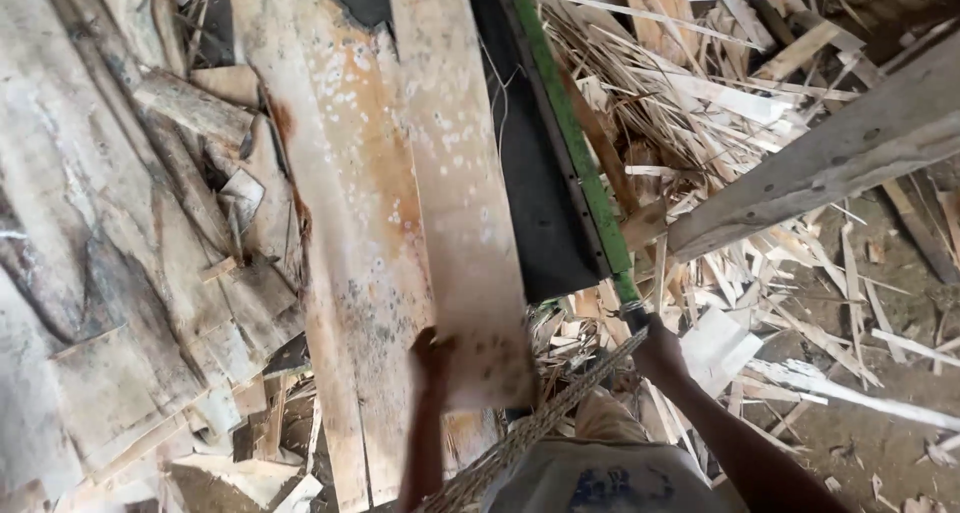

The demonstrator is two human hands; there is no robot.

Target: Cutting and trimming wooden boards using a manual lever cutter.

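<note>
My left hand (432, 358) grips the near left corner of a long pale wooden plank (455, 183) spotted with white mould, which lies on a dark conveyor belt (530, 193). My right hand (657, 348) is closed around the near end of the green metal rail (575, 143) along the belt's right side. A twisted rope (545, 418) runs from below my right hand down across my body.
Rough slabs and bark-edged boards (130, 253) pile up on the left. Heaps of wood slivers and offcuts (730, 123) cover the ground at right. A thick grey timber beam (830, 153) slants across the right side.
</note>
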